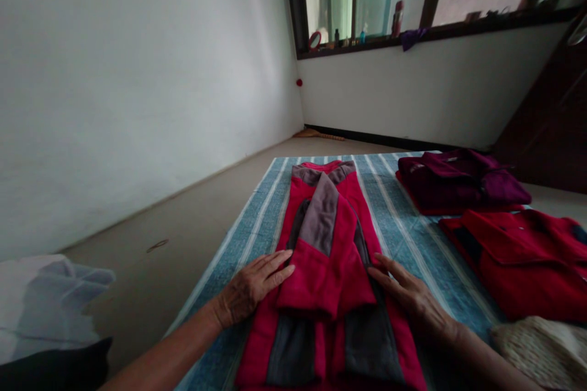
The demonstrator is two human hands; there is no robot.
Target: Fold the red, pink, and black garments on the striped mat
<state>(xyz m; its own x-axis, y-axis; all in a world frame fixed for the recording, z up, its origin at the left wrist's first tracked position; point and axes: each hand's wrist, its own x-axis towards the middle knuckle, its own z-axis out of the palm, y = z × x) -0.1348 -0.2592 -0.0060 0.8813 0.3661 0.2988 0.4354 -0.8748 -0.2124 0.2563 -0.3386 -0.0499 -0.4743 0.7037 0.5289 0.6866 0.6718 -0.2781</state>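
The red-and-grey garment lies lengthwise on the striped cloth, sleeves folded inward. At its right sit a purple folded garment and a red folded garment, both apart from it; a beige textured item lies nearer the person. Left hand and right hand rest on its opposite sides, fingers extended, slightly spread, gripping nothing.

A blue cloth with white stripes covers the surface. On it lie a red and grey garment in the middle, purple folded clothing far right, red folded clothing nearer, and a beige textured item near right.
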